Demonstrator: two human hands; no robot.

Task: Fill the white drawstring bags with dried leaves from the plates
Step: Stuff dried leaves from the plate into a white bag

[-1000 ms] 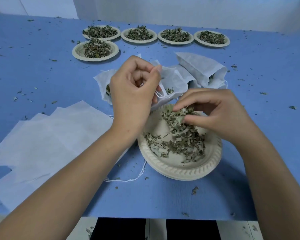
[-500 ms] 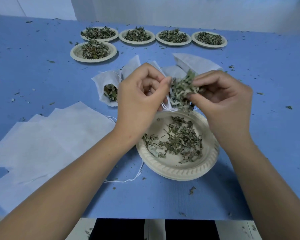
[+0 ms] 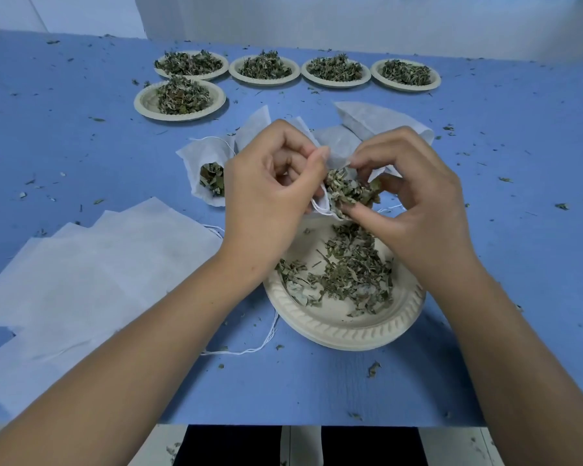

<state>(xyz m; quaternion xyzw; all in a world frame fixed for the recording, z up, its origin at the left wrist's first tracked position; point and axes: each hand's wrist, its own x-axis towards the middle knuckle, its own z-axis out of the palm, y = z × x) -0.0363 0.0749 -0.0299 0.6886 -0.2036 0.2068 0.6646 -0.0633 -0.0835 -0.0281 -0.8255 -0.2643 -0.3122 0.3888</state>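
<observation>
My left hand (image 3: 270, 183) pinches the rim of a white drawstring bag (image 3: 334, 153) and holds its mouth up above the near plate (image 3: 344, 327). My right hand (image 3: 414, 196) pinches a clump of dried leaves (image 3: 349, 191) right at that mouth. The near plate still carries a loose layer of dried leaves (image 3: 347, 270). To the left lies another white bag (image 3: 204, 159) with leaves inside it. A third bag (image 3: 377, 121) lies behind my hands, partly hidden.
Several flat empty bags (image 3: 91, 264) are stacked at the near left, with a loose white string (image 3: 249, 348) beside them. Several leaf-filled plates (image 3: 179, 99) stand in rows at the back. Leaf crumbs dot the blue table (image 3: 519, 146).
My right hand lifted a clump of leaves off the near plate and brought it to the mouth of the bag. My left hand kept its hold on the bag.
</observation>
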